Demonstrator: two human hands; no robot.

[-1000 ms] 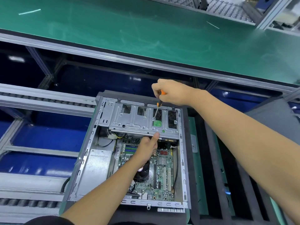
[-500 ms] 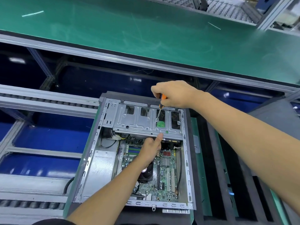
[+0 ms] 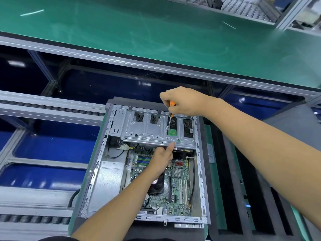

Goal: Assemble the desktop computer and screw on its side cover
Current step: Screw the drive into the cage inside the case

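Note:
An open desktop computer case [image 3: 97, 174] lies on its side, with the motherboard [image 3: 178, 188] showing inside. Across its far end sits a metal drive cage [image 3: 147, 129]. My right hand [image 3: 184, 101] grips an orange-handled screwdriver [image 3: 171, 110], whose tip stands on a screw in the cage beside a small green patch [image 3: 172, 132]. My left hand [image 3: 163, 159] reaches into the case, its thumb pressed against the cage's near edge and the other fingers curled below it.
A green conveyor belt [image 3: 156, 37] runs across the far side. Roller rails [image 3: 43, 105] lie to the left of the case. Black foam trays [image 3: 231, 188] sit on the right. Blue panels show below the frame.
The view has shifted slightly, so the case sits lower and further right in the frame. Both hands keep their places on the screwdriver and the cage.

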